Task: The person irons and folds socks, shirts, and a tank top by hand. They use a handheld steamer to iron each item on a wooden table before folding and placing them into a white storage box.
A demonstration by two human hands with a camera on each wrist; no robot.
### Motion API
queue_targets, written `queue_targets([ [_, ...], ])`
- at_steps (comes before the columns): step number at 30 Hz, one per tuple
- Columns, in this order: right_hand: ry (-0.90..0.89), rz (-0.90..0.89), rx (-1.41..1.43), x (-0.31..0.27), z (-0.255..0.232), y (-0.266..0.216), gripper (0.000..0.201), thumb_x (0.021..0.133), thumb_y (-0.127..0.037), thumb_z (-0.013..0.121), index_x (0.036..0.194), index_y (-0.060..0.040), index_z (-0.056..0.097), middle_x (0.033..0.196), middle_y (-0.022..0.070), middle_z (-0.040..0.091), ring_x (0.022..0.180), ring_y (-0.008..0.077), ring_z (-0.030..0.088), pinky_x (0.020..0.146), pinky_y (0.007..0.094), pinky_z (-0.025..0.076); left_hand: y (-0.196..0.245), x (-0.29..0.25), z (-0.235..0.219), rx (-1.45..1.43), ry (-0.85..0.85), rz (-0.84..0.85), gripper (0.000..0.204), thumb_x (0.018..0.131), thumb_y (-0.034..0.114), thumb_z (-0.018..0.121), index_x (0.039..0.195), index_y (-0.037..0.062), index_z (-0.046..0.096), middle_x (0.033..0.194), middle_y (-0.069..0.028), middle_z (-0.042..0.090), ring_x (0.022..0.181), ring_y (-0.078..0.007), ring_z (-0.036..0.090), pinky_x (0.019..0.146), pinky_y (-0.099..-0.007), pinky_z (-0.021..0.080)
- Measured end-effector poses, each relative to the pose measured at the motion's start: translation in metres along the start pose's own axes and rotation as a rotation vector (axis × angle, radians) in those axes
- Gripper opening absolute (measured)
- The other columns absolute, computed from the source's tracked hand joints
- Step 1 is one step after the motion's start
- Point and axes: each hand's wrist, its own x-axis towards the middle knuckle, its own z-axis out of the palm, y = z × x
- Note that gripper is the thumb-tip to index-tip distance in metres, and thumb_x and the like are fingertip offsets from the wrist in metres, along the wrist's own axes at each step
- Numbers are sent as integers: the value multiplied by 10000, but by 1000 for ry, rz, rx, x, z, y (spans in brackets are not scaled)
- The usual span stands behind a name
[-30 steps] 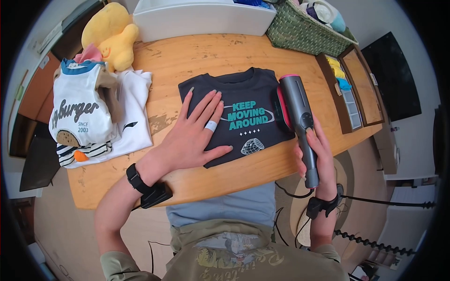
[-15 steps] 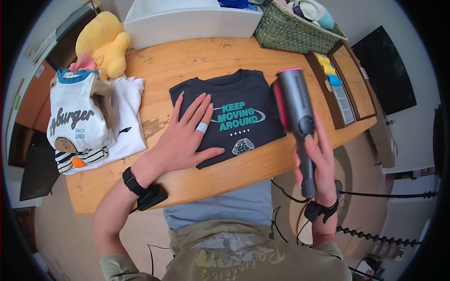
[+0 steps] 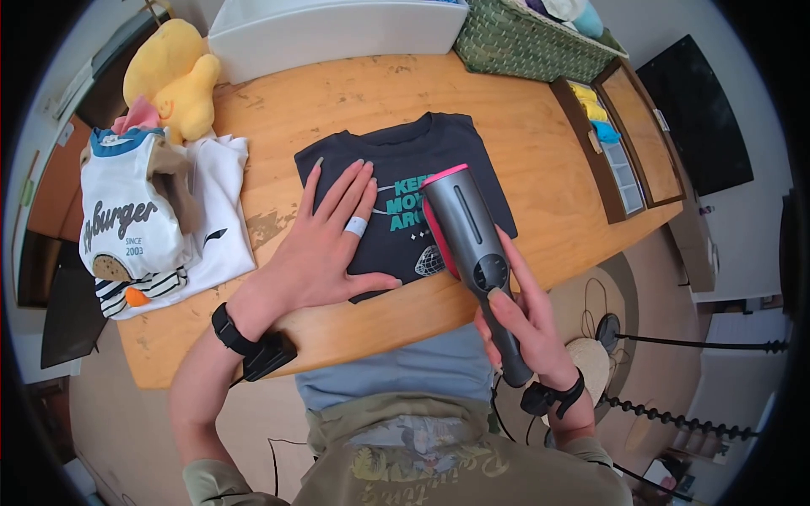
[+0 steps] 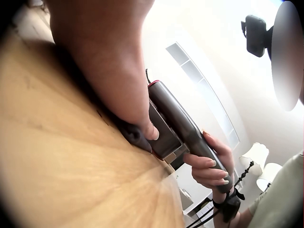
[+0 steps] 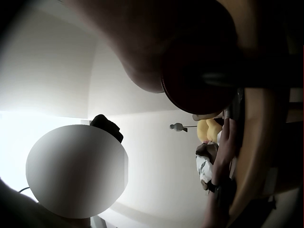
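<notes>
A dark folded shirt (image 3: 396, 152) with green lettering lies on the wooden table. My left hand (image 3: 325, 244) rests on its left part, fingers straight and spread, thumb near the front edge. My right hand (image 3: 527, 320) grips the handle of a grey handheld steamer (image 3: 468, 223) with a pink edge, which covers the right part of the lettering. In the left wrist view the steamer (image 4: 178, 111) is beside the left thumb (image 4: 153, 132), held by the right hand (image 4: 211, 166); whether it touches the cloth is hard to tell. The right wrist view is dark around the grip.
On the left lie folded white clothes (image 3: 221, 211) and a "burger" shirt (image 3: 126, 198), with a yellow plush (image 3: 173, 80) behind. A white bin (image 3: 337, 38), a green woven basket (image 3: 531, 51) and an open wooden box (image 3: 599, 152) line the back and right.
The right hand has moved the steamer leftward, from beside the shirt's right edge to over its lettering. The left hand stays on the shirt. The head view has shifted slightly.
</notes>
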Motion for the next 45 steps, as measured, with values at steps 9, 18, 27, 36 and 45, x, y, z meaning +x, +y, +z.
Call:
queue_targets([
  [9, 180, -75, 65, 2, -25, -2, 710, 1102, -197, 515, 1701, -168, 135, 750, 101, 617, 448, 142, 568, 426, 274, 476, 0, 0, 0, -4, 5, -3, 1218, 856, 739, 666, 1608, -114, 229, 1696, -274, 237, 1602, -395, 191, 1291, -608, 60],
  [18, 253, -150, 126, 7, -45, -1, 670, 1110, -226, 497, 1692, -168, 171, 745, 121, 594, 405, 155, 548, 384, 280, 455, -1, -1, 0, -20, 25, 1, 1123, 903, 686, 648, 1601, -104, 260, 1686, -274, 258, 1601, -383, 203, 1295, -596, 56],
  [27, 211, -199, 45, 16, -23, -24, 692, 1107, -234, 506, 1698, -194, 148, 737, 101, 591, 428, 144, 551, 398, 266, 451, -35, 21, -21, -62, 65, -58, 468, 1105, 237, 489, 1511, 7, 520, 1581, -130, 506, 1517, -290, 399, 1291, -502, 224],
  [36, -132, -74, 48, 51, 26, -31, 688, 1105, -220, 494, 1699, -179, 151, 737, 108, 580, 424, 143, 530, 402, 262, 441, -71, 28, 1, -118, 84, -62, 473, 1121, 260, 431, 1551, 71, 490, 1666, -105, 402, 1573, -277, 300, 1306, -522, 168],
  [45, -233, 55, 66, 55, 33, -19, 713, 1120, -201, 492, 1706, -199, 84, 741, 82, 604, 465, 134, 568, 429, 279, 457, -76, 27, 1, -108, 63, -44, 507, 1092, 188, 424, 1594, 123, 439, 1695, -89, 358, 1587, -272, 269, 1313, -524, 139],
])
